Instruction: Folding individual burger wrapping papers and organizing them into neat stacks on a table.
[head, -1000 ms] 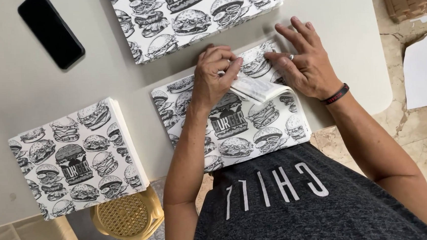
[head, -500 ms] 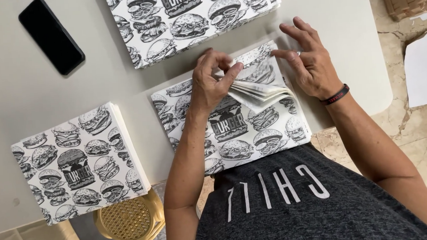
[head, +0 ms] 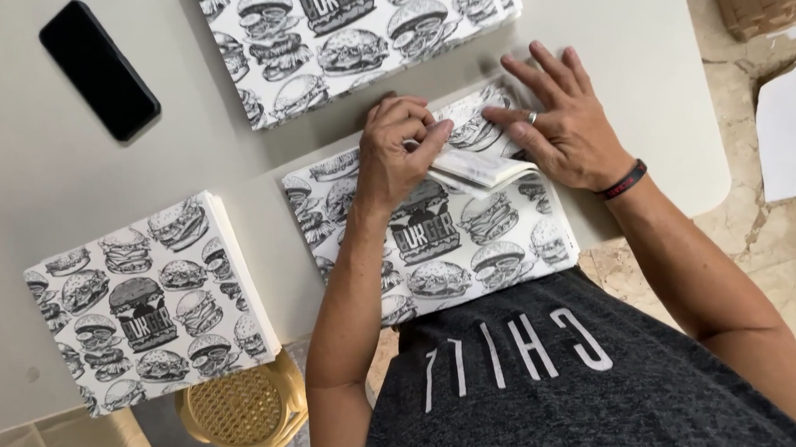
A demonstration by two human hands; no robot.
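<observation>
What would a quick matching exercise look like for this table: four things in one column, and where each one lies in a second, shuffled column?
Things:
1. black phone
2. left hand
3. right hand
4. woven stool

Places:
A. flat on the far right corner of the middle paper stack
B. below the table edge, under the left stack
C. on bare table, far left
D. pinching up folded sheets on the middle stack

Pairs: 1-C, 2-D, 3-A, 4-B
</observation>
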